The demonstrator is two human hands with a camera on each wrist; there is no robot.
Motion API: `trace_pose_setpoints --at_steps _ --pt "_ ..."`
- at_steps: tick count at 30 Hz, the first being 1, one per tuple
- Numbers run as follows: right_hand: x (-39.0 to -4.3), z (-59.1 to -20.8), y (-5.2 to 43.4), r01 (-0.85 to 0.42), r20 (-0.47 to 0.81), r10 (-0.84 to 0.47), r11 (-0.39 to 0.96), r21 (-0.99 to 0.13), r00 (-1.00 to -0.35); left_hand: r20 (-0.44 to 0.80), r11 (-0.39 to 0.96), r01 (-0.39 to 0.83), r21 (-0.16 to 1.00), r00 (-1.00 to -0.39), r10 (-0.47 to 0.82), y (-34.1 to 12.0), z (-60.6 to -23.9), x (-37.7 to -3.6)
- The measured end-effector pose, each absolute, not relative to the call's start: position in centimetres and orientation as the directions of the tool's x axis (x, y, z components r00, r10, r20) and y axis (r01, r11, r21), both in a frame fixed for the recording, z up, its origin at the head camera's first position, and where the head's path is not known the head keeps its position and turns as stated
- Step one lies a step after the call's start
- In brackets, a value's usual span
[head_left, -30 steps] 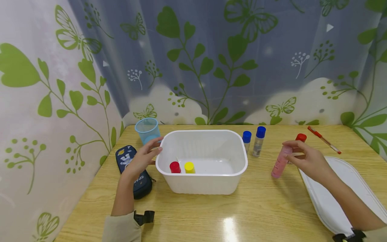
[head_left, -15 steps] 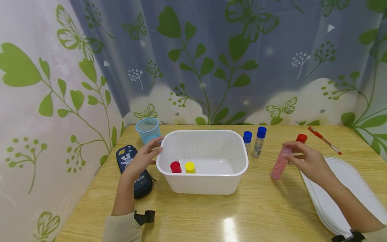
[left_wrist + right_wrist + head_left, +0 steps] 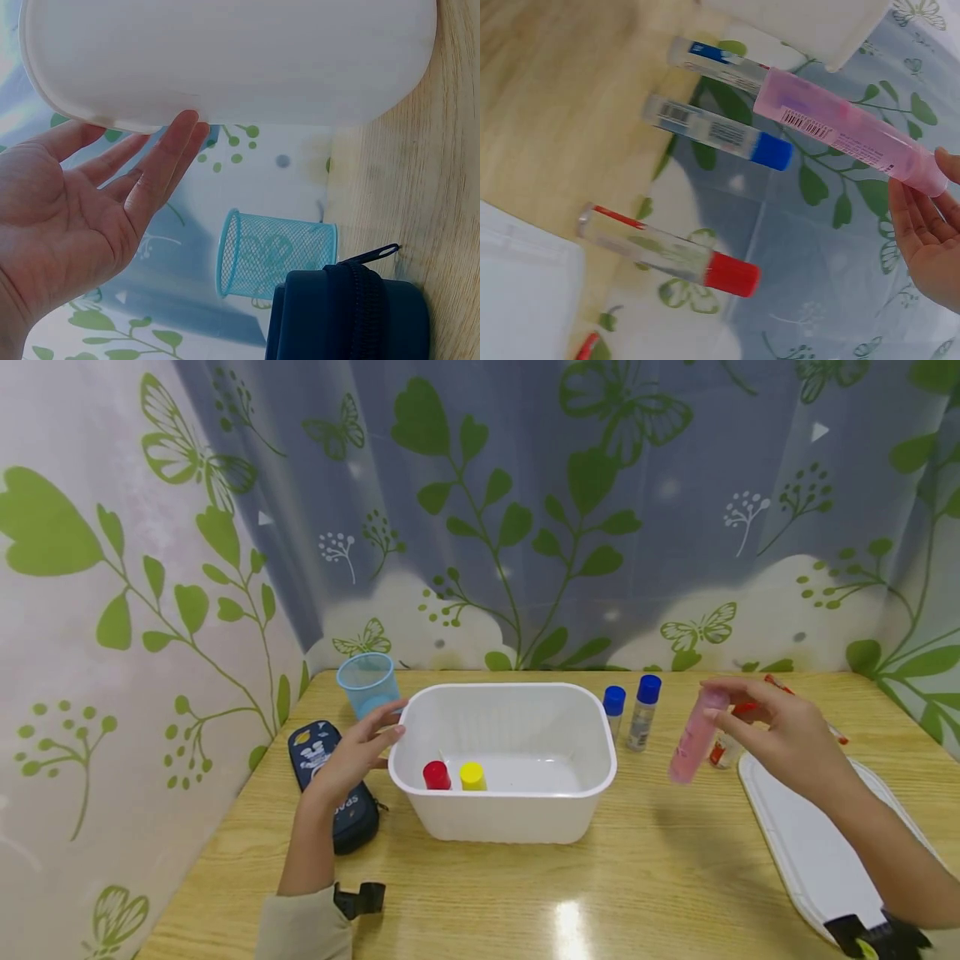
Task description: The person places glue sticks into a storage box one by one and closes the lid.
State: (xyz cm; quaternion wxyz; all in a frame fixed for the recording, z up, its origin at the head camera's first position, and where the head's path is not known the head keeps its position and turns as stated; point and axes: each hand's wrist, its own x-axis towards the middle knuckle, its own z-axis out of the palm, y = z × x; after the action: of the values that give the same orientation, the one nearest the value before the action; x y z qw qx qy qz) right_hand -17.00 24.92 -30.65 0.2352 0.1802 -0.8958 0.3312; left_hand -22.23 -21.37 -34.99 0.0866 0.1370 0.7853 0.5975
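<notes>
My right hand (image 3: pixel 787 739) pinches the top of a pink bottle (image 3: pixel 694 739), holding it tilted above the table; the right wrist view shows printing and a barcode on the bottle (image 3: pixel 840 127). With its fingertips my left hand (image 3: pixel 352 756) touches the left rim of a white plastic bin (image 3: pixel 498 817). From below, the left wrist view shows that hand (image 3: pixel 97 195) with fairly straight fingers against the bin wall (image 3: pixel 247 67). Inside the bin stand a red cap (image 3: pixel 436 775) and a yellow cap (image 3: pixel 472 776); what lies under them is hidden.
Right of the bin stand two clear bottles with blue caps (image 3: pixel 613 700) (image 3: pixel 648 690). A red-capped bottle (image 3: pixel 667 251) is partly behind my right hand. A white lid (image 3: pixel 817 843), a red pen (image 3: pixel 838 735), a blue mesh cup (image 3: pixel 367 685) and a dark pencil case (image 3: pixel 352 818) lie around.
My right hand has lifted the pink bottle upward off the table, moving slightly. My left hand has stayed at the bin's rim.
</notes>
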Motion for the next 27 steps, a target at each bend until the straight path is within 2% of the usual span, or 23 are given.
trace_pose_setpoints --at_steps 8,15,19,27 --pt "-16.5 -27.1 23.7 -0.543 0.598 -0.167 0.650 -0.531 -0.784 0.031 0.248 0.115 0.962 -0.947 0.320 -21.4 -34.9 -22.2" --pt "-16.7 -24.8 22.5 -0.622 0.667 -0.217 0.634 -0.459 -0.713 0.028 0.251 0.112 0.961 -0.948 0.318 -21.4 -34.9 -22.1" --pt "-16.7 -23.8 21.4 -0.638 0.673 -0.222 0.613 -0.466 -0.705 0.030 0.252 0.115 0.961 -0.947 0.318 -21.4 -34.9 -22.1" --pt "-17.7 -22.8 18.6 -0.771 0.741 -0.294 0.454 -0.447 -0.603 0.027 0.248 0.111 0.962 -0.947 0.320 -21.3 -34.9 -22.2"
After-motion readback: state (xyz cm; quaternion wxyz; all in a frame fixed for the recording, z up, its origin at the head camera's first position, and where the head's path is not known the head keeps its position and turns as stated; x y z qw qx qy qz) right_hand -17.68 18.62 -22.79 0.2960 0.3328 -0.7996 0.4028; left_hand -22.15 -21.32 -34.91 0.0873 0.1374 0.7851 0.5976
